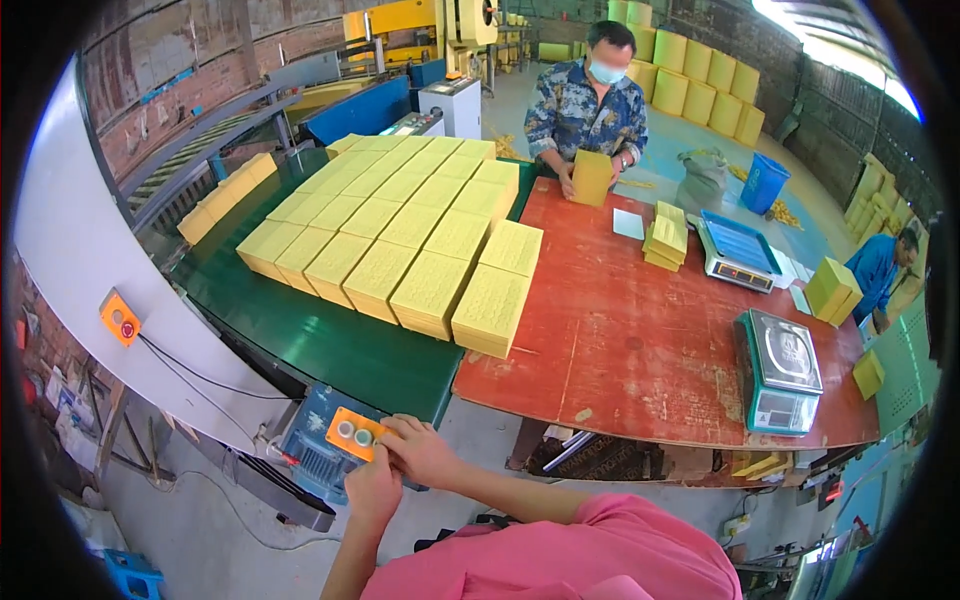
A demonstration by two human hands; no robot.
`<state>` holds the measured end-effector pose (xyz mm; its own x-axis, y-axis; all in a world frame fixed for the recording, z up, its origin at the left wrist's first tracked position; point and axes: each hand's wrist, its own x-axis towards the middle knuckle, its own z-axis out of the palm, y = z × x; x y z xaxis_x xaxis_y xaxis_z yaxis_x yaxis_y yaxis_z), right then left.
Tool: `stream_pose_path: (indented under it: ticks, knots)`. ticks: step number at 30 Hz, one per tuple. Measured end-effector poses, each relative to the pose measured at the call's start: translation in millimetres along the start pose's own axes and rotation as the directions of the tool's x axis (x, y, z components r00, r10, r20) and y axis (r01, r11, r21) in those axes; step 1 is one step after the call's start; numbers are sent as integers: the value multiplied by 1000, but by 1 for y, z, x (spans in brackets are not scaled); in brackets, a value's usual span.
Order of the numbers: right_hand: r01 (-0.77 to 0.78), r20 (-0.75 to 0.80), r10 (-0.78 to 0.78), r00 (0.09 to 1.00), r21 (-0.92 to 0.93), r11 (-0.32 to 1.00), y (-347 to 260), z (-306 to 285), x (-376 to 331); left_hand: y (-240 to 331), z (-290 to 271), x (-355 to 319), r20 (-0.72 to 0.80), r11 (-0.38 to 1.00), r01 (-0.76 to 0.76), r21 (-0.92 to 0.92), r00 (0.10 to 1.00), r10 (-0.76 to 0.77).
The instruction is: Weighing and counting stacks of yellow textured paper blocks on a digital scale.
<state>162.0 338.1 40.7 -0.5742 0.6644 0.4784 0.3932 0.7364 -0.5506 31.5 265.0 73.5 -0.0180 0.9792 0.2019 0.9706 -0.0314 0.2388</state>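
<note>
Ctrl box (353, 433), orange, 2-btn: near left, immed. left of L hand (372, 487) & R hand (422, 453); long axis far-left to near-right. Both: fingers curled at its right end; grip: can't tell.

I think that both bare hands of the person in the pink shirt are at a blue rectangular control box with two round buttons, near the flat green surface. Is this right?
Not entirely: in the head view, the rectangular control box is orange, not blue. The bare left hand and bare right hand are at it, near the flat green surface.
</note>
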Motion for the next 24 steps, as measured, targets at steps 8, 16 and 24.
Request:
stream_pose_path:
  ticks: [8,16,24]
  knots:
    - [-5,-13,5,1000,-3,1000,3,3,-1,0,-2,0,-2,999,-11,-34,1000,11]
    - [-16,3,16,1000,8,1000,3,6,-1,-1,1,-4,-5,997,19,-69,1000,-19]
    - [-17,-24,16,1000,-19,1000,3,6,-3,-8,5,-5,15,997,-46,-58,999,47]
